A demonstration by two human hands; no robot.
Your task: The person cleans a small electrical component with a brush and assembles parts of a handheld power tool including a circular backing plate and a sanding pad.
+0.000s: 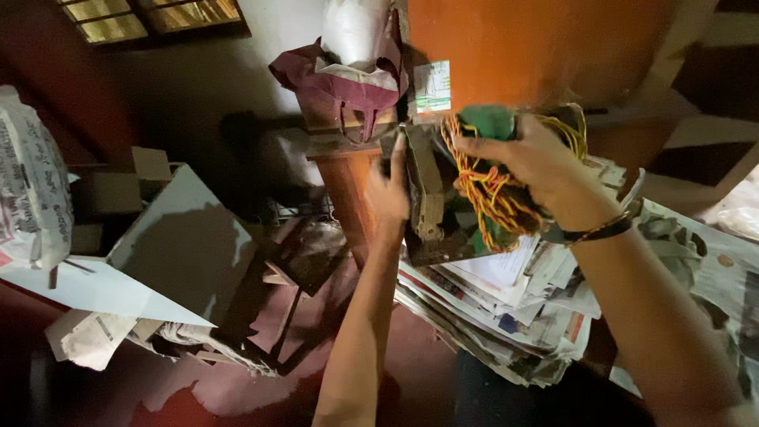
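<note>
Both of my hands hold up a dark, boxy old electronic unit (431,202) with a bundle of orange and yellow wires (490,194) and a green part (486,122) on top. My left hand (389,190) grips its left side. From above, my right hand (538,162) clasps the wires and the green part; a dark bangle (605,229) sits on that wrist. The unit hangs just above a thick stack of newspapers (514,316).
Left of me lie a flattened cardboard box (182,245), crumpled paper (87,340) and a printed sack (32,182). A maroon cloth bag (348,83) rests on a wooden stand (344,170). An orange wall (538,47) rises behind. The floor (237,387) is dark red.
</note>
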